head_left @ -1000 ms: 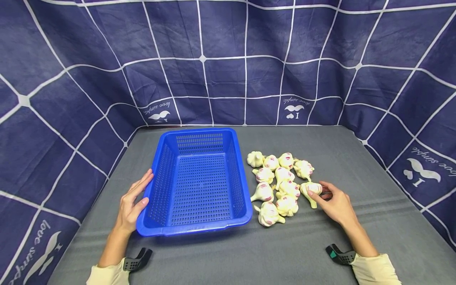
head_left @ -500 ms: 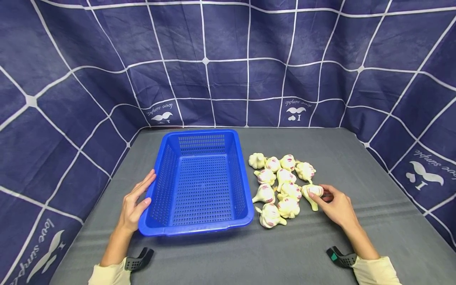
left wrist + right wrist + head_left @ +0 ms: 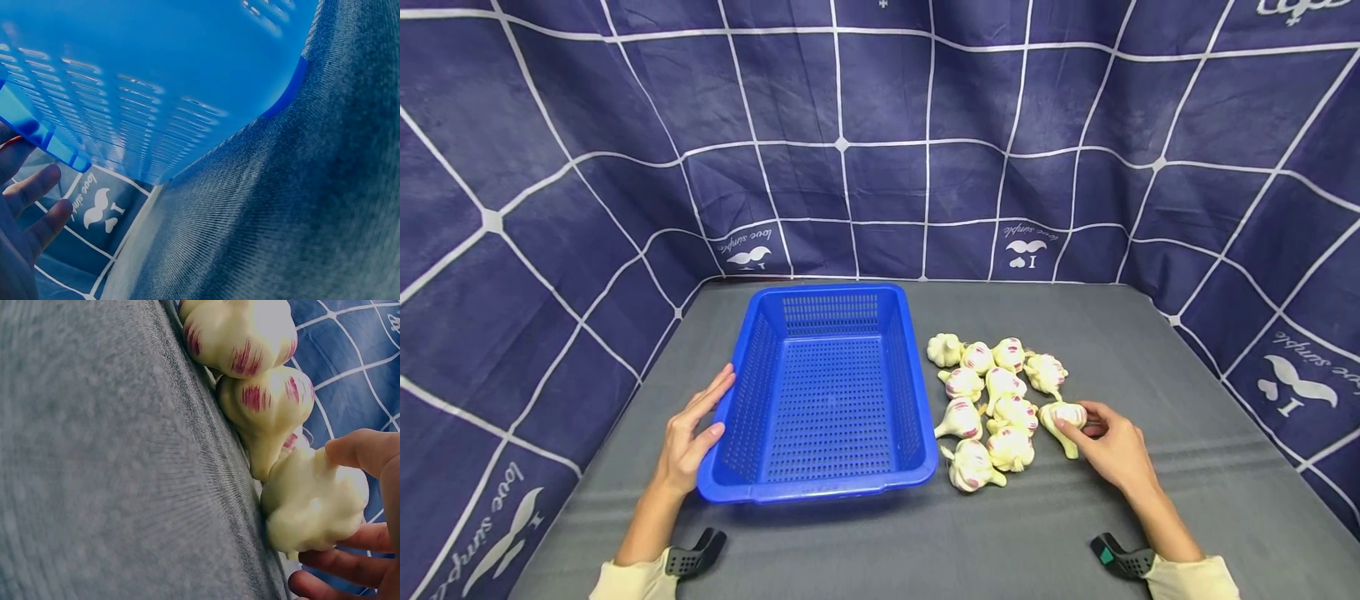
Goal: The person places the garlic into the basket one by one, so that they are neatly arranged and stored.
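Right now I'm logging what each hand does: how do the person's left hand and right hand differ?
The left hand lies with straight fingers against the outer side of the blue perforated plastic basket; the right hand curls thumb and fingers around one white, purple-streaked garlic bulb. The left hand is left of the basket, while the right hand is at the right edge of the garlic cluster. Both are low over the grey cloth-covered table with cream sleeves.

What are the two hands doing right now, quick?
Left hand: open, straight fingers resting against the side of the blue basket.
Right hand: thumb and fingers pinching one garlic bulb at the edge of the pile.
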Motion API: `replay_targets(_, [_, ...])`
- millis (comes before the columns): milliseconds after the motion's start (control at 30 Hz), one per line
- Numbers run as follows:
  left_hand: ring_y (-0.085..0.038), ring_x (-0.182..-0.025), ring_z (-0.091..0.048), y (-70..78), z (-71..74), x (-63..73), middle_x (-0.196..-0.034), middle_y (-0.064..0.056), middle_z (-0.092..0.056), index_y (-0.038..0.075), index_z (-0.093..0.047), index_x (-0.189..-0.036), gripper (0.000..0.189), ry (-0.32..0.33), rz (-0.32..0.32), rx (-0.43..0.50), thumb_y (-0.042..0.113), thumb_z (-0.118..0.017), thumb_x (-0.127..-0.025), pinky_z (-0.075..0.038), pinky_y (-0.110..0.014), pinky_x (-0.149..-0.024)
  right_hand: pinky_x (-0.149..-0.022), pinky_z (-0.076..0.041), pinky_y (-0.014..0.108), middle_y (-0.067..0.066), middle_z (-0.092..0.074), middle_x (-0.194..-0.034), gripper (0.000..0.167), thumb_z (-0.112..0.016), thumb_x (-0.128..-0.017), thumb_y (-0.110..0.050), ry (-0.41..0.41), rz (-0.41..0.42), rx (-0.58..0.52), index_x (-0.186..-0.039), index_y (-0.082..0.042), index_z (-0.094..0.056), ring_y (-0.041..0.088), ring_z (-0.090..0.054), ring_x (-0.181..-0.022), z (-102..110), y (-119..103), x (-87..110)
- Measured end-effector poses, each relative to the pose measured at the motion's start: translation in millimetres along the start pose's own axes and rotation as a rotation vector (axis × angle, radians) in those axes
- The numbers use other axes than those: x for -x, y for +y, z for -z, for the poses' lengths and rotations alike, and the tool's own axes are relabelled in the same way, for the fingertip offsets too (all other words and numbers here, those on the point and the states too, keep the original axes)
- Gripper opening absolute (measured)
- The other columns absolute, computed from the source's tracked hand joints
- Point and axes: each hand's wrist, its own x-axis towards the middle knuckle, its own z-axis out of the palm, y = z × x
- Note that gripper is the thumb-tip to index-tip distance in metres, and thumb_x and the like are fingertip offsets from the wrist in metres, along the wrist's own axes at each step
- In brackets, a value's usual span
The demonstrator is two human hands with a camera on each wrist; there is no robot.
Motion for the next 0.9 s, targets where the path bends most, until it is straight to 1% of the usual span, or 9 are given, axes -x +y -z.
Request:
replay_targets(167, [-0.023,-0.133,-0.048,0.7,-0.3,1.3,-0.138,-0.031,-0.05,-0.014,-0.056,-0.13,0.057,-0.006,0.017,0.0,-0.002,-0.048,-0.075,-0.035,-0.023,-0.103,-0.058,-0.042,0.021,0.018,-0.071,-0.099,0.051,-0.08,-0.081,-0.032,0.035,-0.018,-0.022,-0.117,0.001,-0.065,0.002,-0.062,-0.071,4,-2,3.2])
replay_targets(300, [-0.023,-0.132,-0.049,0.4,-0.1,0.5,-0.138,-0.031,-0.05,-0.014,-0.056,-0.13,0.056,-0.005,0.017,0.0,-0.002,-0.048,-0.076,-0.035,-0.023,-0.103,-0.056,-0.042,0.017,0.018,-0.069,-0.101,0.048,-0.081,-0.08,-0.026,0.069,-0.018,-0.083,-0.116,0.0,-0.065,-0.011,-0.057,-0.067,9,-5,2.4])
replay_targets(367, [-0.024,-0.132,-0.049,0.3,0.0,0.3,-0.139,-0.031,-0.05,-0.013,-0.056,-0.13,0.056,-0.004,0.018,-0.001,-0.002,-0.048,-0.076,-0.036,-0.023,-0.103,-0.054,-0.043,0.016,0.008,-0.069,-0.1,0.046,-0.081,-0.08,-0.024,0.081,-0.021,-0.126,-0.116,0.0,-0.065,-0.014,-0.057,-0.068,12,-8,1.5])
replay_targets(433, [-0.023,-0.132,-0.049,0.3,0.2,0.3,-0.139,-0.031,-0.05,-0.013,-0.056,-0.131,0.056,-0.003,0.025,0.0,-0.001,-0.048,-0.076,-0.036,-0.023,-0.102,-0.054,-0.044,0.015,-0.008,-0.067,-0.096,0.045,-0.082,-0.08,-0.022,0.089,-0.024,-0.166,-0.116,-0.001,-0.065,-0.015,-0.058,-0.069,15,-10,0.6])
replay_targets(500, [-0.023,-0.132,-0.049,0.4,0.2,0.7,-0.139,-0.031,-0.05,-0.013,-0.056,-0.131,0.057,-0.001,0.029,0.001,-0.001,-0.048,-0.076,-0.036,-0.022,-0.101,-0.054,-0.044,0.015,-0.023,-0.06,-0.094,0.045,-0.082,-0.08,-0.021,0.091,-0.016,-0.196,-0.117,-0.002,-0.065,-0.016,-0.058,-0.07,19,-14,-0.4])
replay_targets(567, [-0.022,-0.132,-0.05,0.5,0.3,1.4,-0.139,-0.03,-0.05,-0.013,-0.056,-0.131,0.057,0.0,0.033,0.001,-0.001,-0.048,-0.076,-0.037,-0.022,-0.099,-0.055,-0.044,0.014,-0.032,-0.055,-0.091,0.045,-0.083,-0.079,-0.019,0.09,0.001,-0.213,-0.116,-0.002,-0.065,-0.016,-0.059,-0.071,21,-17,-1.4])
replay_targets(800, [-0.021,-0.132,-0.049,1.3,-0.1,2.5,-0.139,-0.031,-0.05,-0.013,-0.056,-0.13,0.057,0.003,0.026,0.001,-0.003,-0.048,-0.075,-0.036,-0.022,-0.1,-0.068,-0.043,0.005,-0.011,-0.062,-0.095,0.047,-0.085,-0.07,-0.008,0.148,0.141,-0.186,-0.113,0.0,-0.068,-0.014,-0.055,-0.078,17,-26,-6.1])
replay_targets(867, [-0.021,-0.132,-0.049,1.4,-0.2,1.7,-0.138,-0.031,-0.05,-0.013,-0.056,-0.13,0.057,0.002,0.021,0.002,-0.003,-0.048,-0.074,-0.036,-0.022,-0.1,-0.072,-0.041,0.004,-0.011,-0.061,-0.095,0.049,-0.086,-0.068,-0.007,0.16,0.182,-0.173,-0.113,0.0,-0.069,-0.013,-0.054,-0.081,16,-27,-7.8])
replay_targets(900, [-0.022,-0.132,-0.049,1.3,-0.2,1.0,-0.138,-0.031,-0.05,-0.014,-0.056,-0.13,0.057,0.001,0.018,0.001,-0.003,-0.048,-0.074,-0.036,-0.022,-0.1,-0.074,-0.041,0.004,-0.007,-0.062,-0.096,0.05,-0.086,-0.068,-0.006,0.161,0.198,-0.169,-0.114,0.001,-0.069,-0.012,-0.053,-0.082,16,-29,-8.6])
